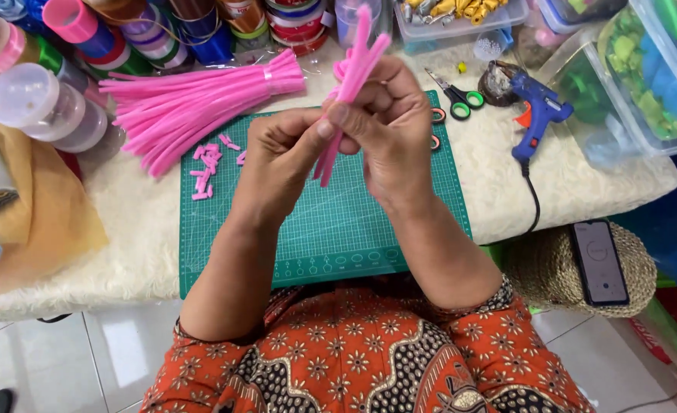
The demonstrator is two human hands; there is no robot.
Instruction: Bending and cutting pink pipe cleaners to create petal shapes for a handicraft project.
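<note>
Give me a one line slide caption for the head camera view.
Both hands, left hand and right hand, pinch a small bunch of pink pipe cleaners above a green cutting mat.

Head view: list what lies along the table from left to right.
Clear plastic jars → bundle of pink pipe cleaners → small pink cut pieces → green-handled scissors → blue glue gun → clear plastic bin.

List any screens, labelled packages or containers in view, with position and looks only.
Phone: on a woven straw hat at lower right, black slab, lit screen with a pale circle.
Clear plastic boxes: upper right, holding green and blue scraps.
Ribbon spools: along the top edge, round, many colours.
</note>
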